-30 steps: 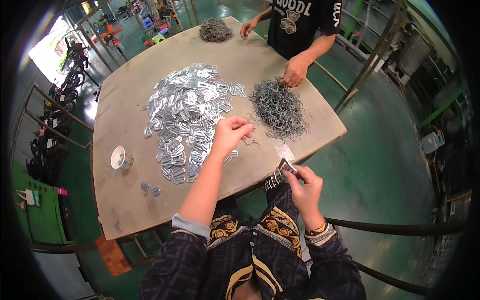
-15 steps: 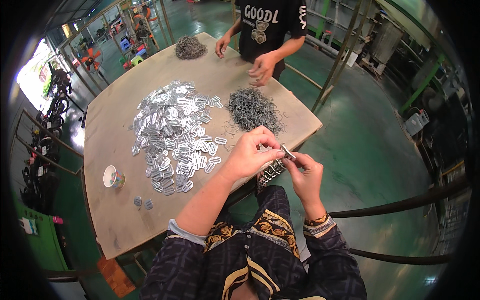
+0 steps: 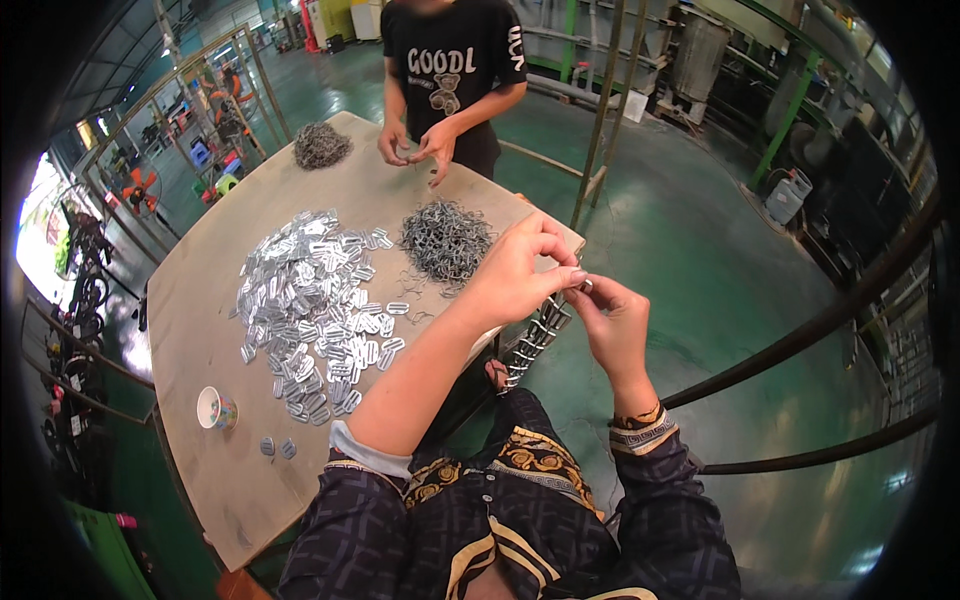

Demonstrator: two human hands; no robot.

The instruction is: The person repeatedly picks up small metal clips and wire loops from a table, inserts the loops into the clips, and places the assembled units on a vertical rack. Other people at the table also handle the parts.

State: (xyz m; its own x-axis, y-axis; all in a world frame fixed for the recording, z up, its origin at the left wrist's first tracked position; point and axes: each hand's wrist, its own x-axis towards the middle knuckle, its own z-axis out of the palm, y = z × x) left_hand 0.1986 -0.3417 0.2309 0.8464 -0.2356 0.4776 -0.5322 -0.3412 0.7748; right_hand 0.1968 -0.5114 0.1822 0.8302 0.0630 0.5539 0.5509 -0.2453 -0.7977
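Note:
My left hand (image 3: 525, 268) pinches with thumb and forefinger close to the fingertips of my right hand (image 3: 614, 325). What the left fingers hold is mostly hidden; a bit of bright metal shows between the two hands. From my right hand's pinch a chain of linked silver metal pieces (image 3: 536, 342) hangs down past the table edge. A pile of thin, bent wire hooks (image 3: 446, 240) lies on the table beyond my left hand. Left of it spreads a big heap of flat, slotted metal buckles (image 3: 310, 300).
A paper cup (image 3: 214, 409) and two loose buckles (image 3: 278, 447) lie at the table's (image 3: 215, 490) left. Across the table stands a person in a black shirt (image 3: 450, 85), hands over the far edge. Another wire pile (image 3: 321, 146) sits at the far corner. Dark bars (image 3: 800, 350) cross at right.
The view has shifted, so the table appears further left. My hands stay together at the top of the chain. The other person's hands have come together.

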